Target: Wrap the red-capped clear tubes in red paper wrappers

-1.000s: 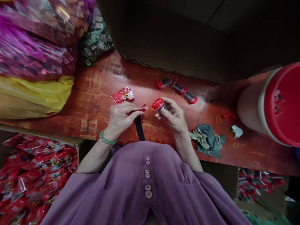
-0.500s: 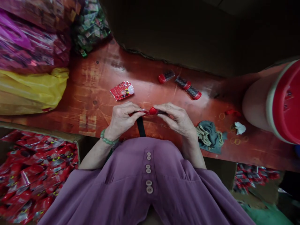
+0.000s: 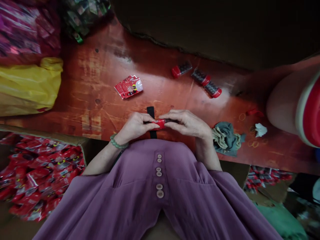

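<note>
Worn red-brown wooden tabletop (image 3: 105, 83) spans the view. At its right end lies a large cylindrical container on its side, pale body with red lid (image 3: 297, 106), partly out of frame. At the left end sits a crumpled yellow plastic bag (image 3: 27, 85). Below the left table edge, an open box heaped with shiny red foil packets (image 3: 42, 176). Near the right hand lies a bunched grey-green and tan cloth rag (image 3: 226, 138). One flat red printed packet (image 3: 128, 86) lies alone on the table, well apart from the hands. Three small dark tubes with red caps (image 3: 197, 77) lie in a loose row farther back. A short black strap (image 3: 151, 121) runs from the table edge under the hands. Left hand (image 3: 135, 125), with a green bead bracelet at the wrist, and right hand (image 3: 187, 123) meet just above the near table edge. Fingers of both are curled and pressed together, each pinching one end of a small red-capped item (image 3: 160, 124). It is held between the fingertips, over the strap; mostly hidden, detail not resolvable.
</note>
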Demonstrator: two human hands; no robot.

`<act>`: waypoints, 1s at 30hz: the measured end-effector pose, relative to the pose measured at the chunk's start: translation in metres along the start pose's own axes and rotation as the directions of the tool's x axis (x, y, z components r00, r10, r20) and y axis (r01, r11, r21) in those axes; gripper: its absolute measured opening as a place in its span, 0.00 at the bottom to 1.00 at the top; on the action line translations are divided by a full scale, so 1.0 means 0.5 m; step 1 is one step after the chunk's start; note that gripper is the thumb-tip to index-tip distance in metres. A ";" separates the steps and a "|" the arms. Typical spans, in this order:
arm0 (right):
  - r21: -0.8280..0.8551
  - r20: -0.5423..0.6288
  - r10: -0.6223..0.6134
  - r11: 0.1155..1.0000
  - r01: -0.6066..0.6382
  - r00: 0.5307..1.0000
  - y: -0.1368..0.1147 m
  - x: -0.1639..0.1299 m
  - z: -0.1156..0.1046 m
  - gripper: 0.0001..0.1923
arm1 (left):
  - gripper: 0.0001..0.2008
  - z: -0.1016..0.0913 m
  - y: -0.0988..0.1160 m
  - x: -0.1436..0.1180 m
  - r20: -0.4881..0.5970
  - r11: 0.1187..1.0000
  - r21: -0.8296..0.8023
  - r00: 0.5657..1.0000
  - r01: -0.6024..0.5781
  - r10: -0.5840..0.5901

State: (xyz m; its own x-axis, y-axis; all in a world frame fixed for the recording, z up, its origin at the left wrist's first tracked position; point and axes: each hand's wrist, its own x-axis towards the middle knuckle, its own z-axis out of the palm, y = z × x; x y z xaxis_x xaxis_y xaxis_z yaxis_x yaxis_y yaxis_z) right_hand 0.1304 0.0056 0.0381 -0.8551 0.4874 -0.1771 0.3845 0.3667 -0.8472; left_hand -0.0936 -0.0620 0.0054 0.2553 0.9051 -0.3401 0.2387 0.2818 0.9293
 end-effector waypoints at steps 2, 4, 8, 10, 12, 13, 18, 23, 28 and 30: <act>0.051 0.030 -0.030 0.998 0.029 0.999 0.009 0.006 0.004 0.17 | 0.09 -0.003 0.000 0.000 0.071 0.992 -0.086 0.994 0.092 -0.086; 0.110 0.065 -0.060 0.993 0.052 0.996 0.015 0.013 0.008 0.17 | 0.10 -0.005 -0.001 0.001 0.113 0.977 -0.141 0.983 0.161 -0.146; 0.157 0.069 -0.045 0.987 0.034 0.997 0.013 0.022 0.019 0.17 | 0.11 -0.002 -0.008 0.005 0.148 0.933 -0.280 0.970 0.227 -0.191; 0.186 0.022 -0.035 0.982 0.031 0.999 0.009 0.025 0.023 0.16 | 0.13 -0.002 -0.012 0.009 0.161 0.904 -0.358 0.969 0.234 -0.187; 0.234 -0.037 -0.029 0.971 0.037 0.999 0.007 0.026 0.027 0.14 | 0.15 -0.005 -0.014 0.012 0.152 0.886 -0.404 0.972 0.226 -0.178; 0.263 -0.064 -0.019 0.964 0.035 0.998 0.007 0.025 0.029 0.13 | 0.16 -0.008 -0.015 0.012 0.132 0.877 -0.429 0.976 0.216 -0.175; 0.542 -0.145 0.153 0.839 -0.051 0.978 0.012 0.020 0.043 0.13 | 0.27 -0.019 -0.017 -0.004 0.042 0.700 -0.693 0.979 0.174 -0.201; 0.667 -0.169 0.243 0.741 -0.071 0.955 0.009 0.025 0.060 0.15 | 0.19 0.016 -0.004 -0.022 0.022 0.578 -0.800 0.971 0.161 -0.239; 0.543 -0.298 0.254 0.838 -0.056 0.920 0.005 0.039 0.086 0.15 | 0.17 0.053 0.012 -0.014 -0.165 0.583 -0.809 0.925 0.071 -0.342; 0.414 -0.420 0.234 0.909 -0.045 0.877 0.005 0.043 0.102 0.14 | 0.18 0.058 0.014 -0.010 -0.190 0.585 -0.808 0.912 0.064 -0.362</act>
State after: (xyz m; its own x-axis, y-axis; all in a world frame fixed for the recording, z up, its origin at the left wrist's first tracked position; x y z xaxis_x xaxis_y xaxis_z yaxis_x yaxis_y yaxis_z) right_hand 0.0952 -0.0234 0.0066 -0.5141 0.8457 -0.1434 0.2437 -0.0162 -0.9697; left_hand -0.0658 -0.0737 0.0094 -0.0315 0.7843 -0.6196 -0.6014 0.4802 0.6385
